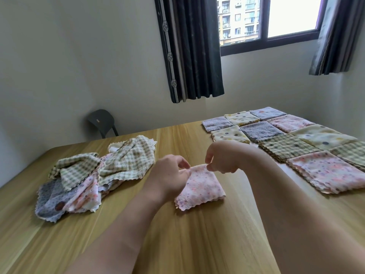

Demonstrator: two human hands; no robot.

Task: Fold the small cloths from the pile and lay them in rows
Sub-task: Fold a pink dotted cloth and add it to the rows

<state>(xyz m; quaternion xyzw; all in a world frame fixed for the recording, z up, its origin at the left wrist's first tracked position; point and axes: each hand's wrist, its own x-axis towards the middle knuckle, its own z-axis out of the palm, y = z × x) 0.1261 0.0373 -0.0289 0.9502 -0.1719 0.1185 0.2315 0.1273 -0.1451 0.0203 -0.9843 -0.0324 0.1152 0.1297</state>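
On a wooden bench (197,234), both hands pinch the far edge of a folded pink cloth (199,188).

The bench fills the view beneath the fingers. The rows of folded cloths (286,145), laid edge to edge, lie right of the fingers and beyond them. The pile (94,175) of loose checked, grey and pink cloths sits near, left of the fingers. The pink cloth runs from the fingers back toward the person, its near edge flat on the bench and its far edge raised. The left hand (169,175) curls its fingers (183,164) round the cloth's far left corner. The right hand (223,157) nips the same edge just beside it between thumb and forefinger.
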